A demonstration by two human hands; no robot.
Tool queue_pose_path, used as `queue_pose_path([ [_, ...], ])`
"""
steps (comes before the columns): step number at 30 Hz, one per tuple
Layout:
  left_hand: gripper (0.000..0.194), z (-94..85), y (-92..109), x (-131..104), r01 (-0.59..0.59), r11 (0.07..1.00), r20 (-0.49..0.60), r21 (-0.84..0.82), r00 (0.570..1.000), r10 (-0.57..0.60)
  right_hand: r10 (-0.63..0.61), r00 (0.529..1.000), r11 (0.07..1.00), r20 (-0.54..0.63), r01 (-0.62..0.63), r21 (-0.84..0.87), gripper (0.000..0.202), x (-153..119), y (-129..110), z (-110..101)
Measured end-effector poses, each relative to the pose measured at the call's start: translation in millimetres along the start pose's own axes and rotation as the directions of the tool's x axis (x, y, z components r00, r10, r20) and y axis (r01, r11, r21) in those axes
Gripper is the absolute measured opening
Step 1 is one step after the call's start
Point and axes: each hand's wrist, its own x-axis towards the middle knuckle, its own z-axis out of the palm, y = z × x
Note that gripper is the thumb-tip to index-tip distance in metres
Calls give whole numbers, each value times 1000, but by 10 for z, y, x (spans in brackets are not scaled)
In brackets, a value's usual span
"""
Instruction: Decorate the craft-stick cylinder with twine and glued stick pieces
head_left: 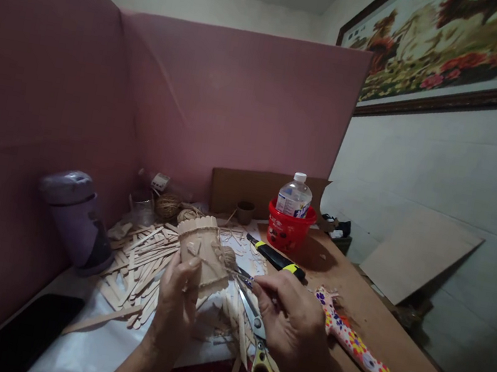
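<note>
My left hand (180, 289) is closed around a small craft-stick cup (203, 248), tilted, with a scalloped top edge and twine around its rims. Against the cup's right side is a small twine-coloured bump (227, 257), its detail too blurred to make out. My right hand (289, 310) pinches a thin metal tool (240, 275) that looks like tweezers, its tip at the cup's right side. Scissors (259, 327) with gold handles lie just below my right hand, blades pointing toward the cup.
Loose craft sticks (140, 263) cover white paper. A purple flask (78, 221) and black phone (29, 327) are left. Behind are twine balls (167, 205) and a red bucket (289, 229) holding a bottle (295, 197). A utility knife (277, 257) and flowered glue gun (351, 336) lie right.
</note>
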Motion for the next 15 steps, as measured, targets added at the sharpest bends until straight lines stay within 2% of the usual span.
queue_pose_path([
  [4, 11, -5, -45, -4, 43, 999, 25, 13, 999, -43, -120, 990, 990, 72, 125, -68, 12, 250, -20, -168],
  [9, 8, 13, -47, -30, 78, 997, 57, -9, 995, -77, -302, 942, 911, 146, 330, -247, 17, 613, -77, -350],
  [15, 6, 74, 58, -86, 31, 999, 73, -18, 997, -30, -386, 870, 814, 307, 478, -330, 27, 1133, -142, -491],
])
